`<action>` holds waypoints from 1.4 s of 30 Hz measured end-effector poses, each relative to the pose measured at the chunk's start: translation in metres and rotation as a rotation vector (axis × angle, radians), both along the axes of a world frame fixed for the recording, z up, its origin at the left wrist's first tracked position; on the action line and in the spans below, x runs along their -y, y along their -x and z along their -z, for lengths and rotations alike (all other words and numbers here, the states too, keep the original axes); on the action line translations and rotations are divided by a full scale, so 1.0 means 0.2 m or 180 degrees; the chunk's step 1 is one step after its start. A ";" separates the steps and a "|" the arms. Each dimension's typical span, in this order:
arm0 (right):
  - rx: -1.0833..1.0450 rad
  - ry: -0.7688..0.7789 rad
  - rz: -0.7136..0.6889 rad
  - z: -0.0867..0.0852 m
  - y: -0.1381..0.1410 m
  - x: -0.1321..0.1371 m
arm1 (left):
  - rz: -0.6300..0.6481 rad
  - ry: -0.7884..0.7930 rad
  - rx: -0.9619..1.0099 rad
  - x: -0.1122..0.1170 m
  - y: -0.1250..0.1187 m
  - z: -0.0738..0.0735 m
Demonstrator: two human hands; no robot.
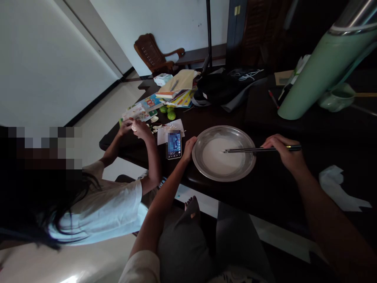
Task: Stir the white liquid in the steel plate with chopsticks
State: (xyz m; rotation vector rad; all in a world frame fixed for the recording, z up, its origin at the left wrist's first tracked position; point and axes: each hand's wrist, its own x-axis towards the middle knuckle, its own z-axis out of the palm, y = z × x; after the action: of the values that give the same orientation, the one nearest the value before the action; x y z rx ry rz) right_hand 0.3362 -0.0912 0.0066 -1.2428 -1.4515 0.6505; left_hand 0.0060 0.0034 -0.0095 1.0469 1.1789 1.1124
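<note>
A round metal bowl (pixel 250 165) stands near the front edge of the dark table, with a whitish, cloudy mixture (pixel 218 161) in it. My left hand (pixel 189 147) grips the bowl's left rim. In my right hand (pixel 282 151) is a pair of dark chopsticks (pixel 250 150), held nearly level over the right rim. Their tips reach into the mixture near its middle, with a little white stuff on them. Just left of my left hand lies a phone (pixel 174 144) with its screen lit, partly on a sheet of white paper (pixel 163 135).
At the left, another person's hands (pixel 138 127) hold something whitish. Several green citrus fruits (pixel 171 114), books (pixel 176 96) and a black bag (pixel 218 88) lie farther back. A tall green flask (pixel 315 74) and a green cup (pixel 337 98) stand at the right, above crumpled tissue (pixel 338 186).
</note>
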 end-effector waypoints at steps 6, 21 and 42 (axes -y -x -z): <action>0.0149 -0.0001 -0.0248 0.02 0.03 -0.01 | -0.0045 -0.0015 0.0019 0.00 0.00 0.00; -0.0011 -0.0017 0.0149 0.02 -0.01 0.00 | -0.0037 0.0037 0.0180 0.00 0.00 0.01; 0.0012 0.0169 0.0134 0.01 -0.01 0.00 | -0.0029 0.0096 0.0167 0.01 0.00 -0.01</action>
State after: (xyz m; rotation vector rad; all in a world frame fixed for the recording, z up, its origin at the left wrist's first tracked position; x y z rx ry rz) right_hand 0.3377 -0.0903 0.0045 -1.3129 -1.4153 0.6624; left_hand 0.0067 0.0014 -0.0081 0.9848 1.1563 1.1194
